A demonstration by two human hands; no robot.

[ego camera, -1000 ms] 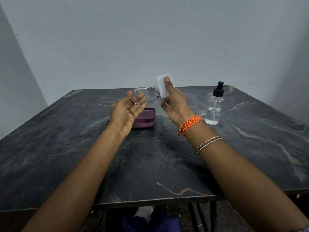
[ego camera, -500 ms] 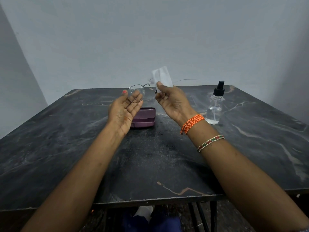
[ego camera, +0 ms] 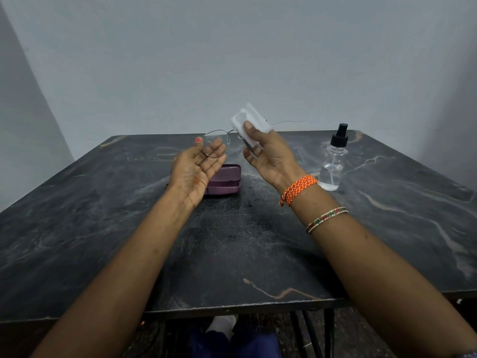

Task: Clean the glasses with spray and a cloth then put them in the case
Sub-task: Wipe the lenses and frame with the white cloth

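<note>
Two bare forearms reach forward from the bottom of the view over a dark marble-patterned table [ego camera: 103, 228], whose near edge crosses the lower part of the picture. The right forearm wears a thin beaded bangle [ego camera: 326, 218], and closer to the wrist an orange woven bracelet [ego camera: 298, 189].

The left hand [ego camera: 196, 171] is raised above the table, palm up and facing the viewer, fingers loosely spread. Its fingertips support one lens of a pair of thin wire-rimmed glasses [ego camera: 215, 147]; small droplets speckle that lens. One fingernail showing beyond the lens is painted red.

The right hand [ego camera: 271, 156] is lifted beside it, just to the right. Its thumb and fingers pinch a folded white cloth [ego camera: 247, 125] around the other lens, so that lens is hidden inside the fold. One thin temple arm of the glasses sticks out to the right past the cloth.

Below and behind the left hand, a closed purple glasses case [ego camera: 227, 179] lies flat on the table, partly covered by the palm. Farther right, well apart from the case, a clear spray bottle [ego camera: 333, 166] with a black pump top stands upright, holding some clear liquid. A plain grey wall [ego camera: 232, 60] rises behind the table.
</note>
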